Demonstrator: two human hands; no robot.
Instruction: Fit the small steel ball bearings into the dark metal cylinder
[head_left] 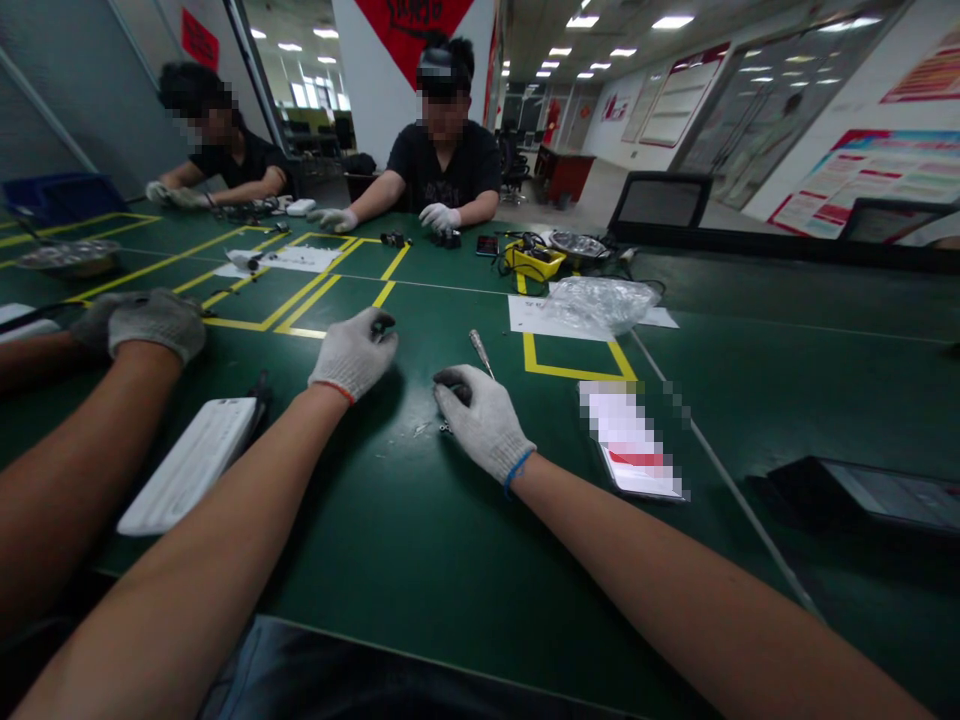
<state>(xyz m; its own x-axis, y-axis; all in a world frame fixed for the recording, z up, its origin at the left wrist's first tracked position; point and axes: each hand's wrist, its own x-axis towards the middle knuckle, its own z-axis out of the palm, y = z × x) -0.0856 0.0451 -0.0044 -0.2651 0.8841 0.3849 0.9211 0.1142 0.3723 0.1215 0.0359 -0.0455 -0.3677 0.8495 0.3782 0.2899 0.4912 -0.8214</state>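
Both of my hands wear white knit gloves and rest over a green table [420,540]. My left hand [354,350] is curled, pinching a small dark part at its fingertips. My right hand [480,415] is closed around a screwdriver [481,353] whose metal shaft points away from me; a small dark piece sits under its fingers. Tiny screws or bits [421,429] lie on the table between my hands.
A white slatted cover [191,462] lies at left beside a neighbour's gloved hand [146,322]. A phone [634,445], plastic bag [600,303], yellow tray [534,260] and dark tablet [870,492] sit at right. Two people work across the table.
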